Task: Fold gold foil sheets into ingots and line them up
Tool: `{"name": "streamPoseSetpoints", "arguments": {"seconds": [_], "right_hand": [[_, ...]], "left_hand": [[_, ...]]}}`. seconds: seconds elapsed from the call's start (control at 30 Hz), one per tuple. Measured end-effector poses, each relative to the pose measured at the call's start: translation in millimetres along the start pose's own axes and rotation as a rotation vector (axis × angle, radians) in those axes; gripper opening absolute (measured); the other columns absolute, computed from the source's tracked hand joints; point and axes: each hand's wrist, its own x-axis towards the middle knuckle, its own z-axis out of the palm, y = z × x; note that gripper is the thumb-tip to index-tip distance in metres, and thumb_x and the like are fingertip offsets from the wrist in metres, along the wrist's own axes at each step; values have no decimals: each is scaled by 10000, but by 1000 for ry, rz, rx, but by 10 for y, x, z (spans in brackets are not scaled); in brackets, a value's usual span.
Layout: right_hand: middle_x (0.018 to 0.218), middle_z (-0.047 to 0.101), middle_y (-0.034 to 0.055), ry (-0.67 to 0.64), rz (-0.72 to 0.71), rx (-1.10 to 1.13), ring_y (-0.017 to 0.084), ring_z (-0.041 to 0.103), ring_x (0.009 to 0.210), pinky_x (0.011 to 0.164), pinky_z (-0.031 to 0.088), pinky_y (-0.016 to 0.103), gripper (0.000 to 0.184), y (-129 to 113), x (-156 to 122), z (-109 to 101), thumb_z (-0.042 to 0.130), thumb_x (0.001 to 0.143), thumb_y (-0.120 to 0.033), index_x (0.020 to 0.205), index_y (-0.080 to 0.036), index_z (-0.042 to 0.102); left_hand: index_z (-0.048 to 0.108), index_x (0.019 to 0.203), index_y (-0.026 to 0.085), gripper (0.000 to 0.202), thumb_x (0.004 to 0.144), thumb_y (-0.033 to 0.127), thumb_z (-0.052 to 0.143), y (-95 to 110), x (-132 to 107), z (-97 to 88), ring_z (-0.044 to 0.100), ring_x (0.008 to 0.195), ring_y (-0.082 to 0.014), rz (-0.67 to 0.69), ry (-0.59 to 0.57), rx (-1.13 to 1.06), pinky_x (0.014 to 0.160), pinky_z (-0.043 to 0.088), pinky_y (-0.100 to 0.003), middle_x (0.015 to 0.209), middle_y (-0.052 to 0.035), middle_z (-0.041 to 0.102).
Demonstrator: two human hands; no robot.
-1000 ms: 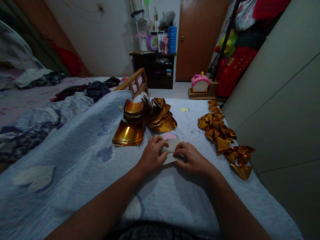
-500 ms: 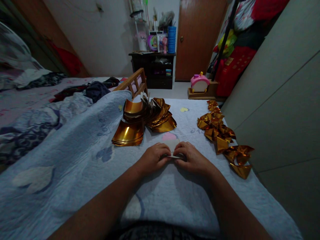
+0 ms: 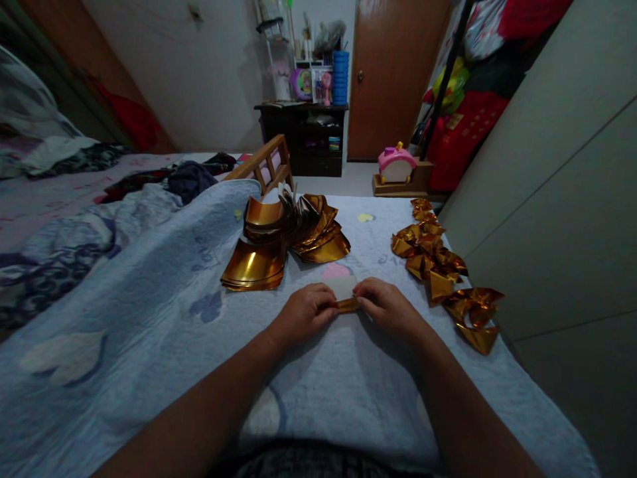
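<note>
Between my two hands is a sheet of gold foil paper (image 3: 341, 288), its whitish back facing up and its near edge folded over to show a gold strip. My left hand (image 3: 309, 308) pinches the left end of the fold. At the right end, the thumb and fingers of my right hand (image 3: 384, 302) close on the same fold. A fanned stack of gold foil sheets (image 3: 256, 260) lies beyond my left hand. To the right of my right hand runs a row of folded gold foil pieces (image 3: 440, 272).
The sheets rest on a light blue quilt (image 3: 338, 392) with heart shapes, raised in a ridge at left. A wooden rail (image 3: 263, 159) stands behind the stack. A pale cabinet (image 3: 562, 199) borders the right edge. A pink toy (image 3: 397, 164) sits past the far end.
The near edge of the paper has been folded over, so a gold strip now shows between my hands. My right hand has shifted slightly right and up.
</note>
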Motion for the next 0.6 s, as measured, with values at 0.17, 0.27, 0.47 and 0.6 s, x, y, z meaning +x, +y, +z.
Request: {"name": "streamPoseSetpoints", "arguments": {"seconds": [0.17,0.27,0.47,0.6], "right_hand": [[900,637,56,44,10,-48,172,593,821,756,452,297,153,30,37,74,553,828,-79,748,-177,639],[868,621,42,67,52,-63,162,582,803,745,440,282,149,26,53,100,579,812,-66,724,-174,633],[847,582,24,94,103,-127,149,557,785,729,416,268,140,2,55,144,633,798,-51,724,-170,631],[892,580,36,128,94,-184,170,563,848,761,425,279,91,-10,25,148,649,806,-83,798,-173,654]], "left_hand": [[695,884,163,111,851,250,636,17,0,-23,606,771,-177,-147,37,-39,695,435,-273,839,-32,670],[686,833,166,193,914,284,556,12,8,-34,609,793,-181,-176,64,-20,726,436,-281,839,-40,667],[652,761,164,96,845,187,613,-4,28,-11,591,770,-183,-196,78,129,702,408,-287,783,-31,627],[643,755,170,81,833,167,619,-5,20,11,587,786,-183,-190,73,161,705,409,-286,808,-33,608]]}}
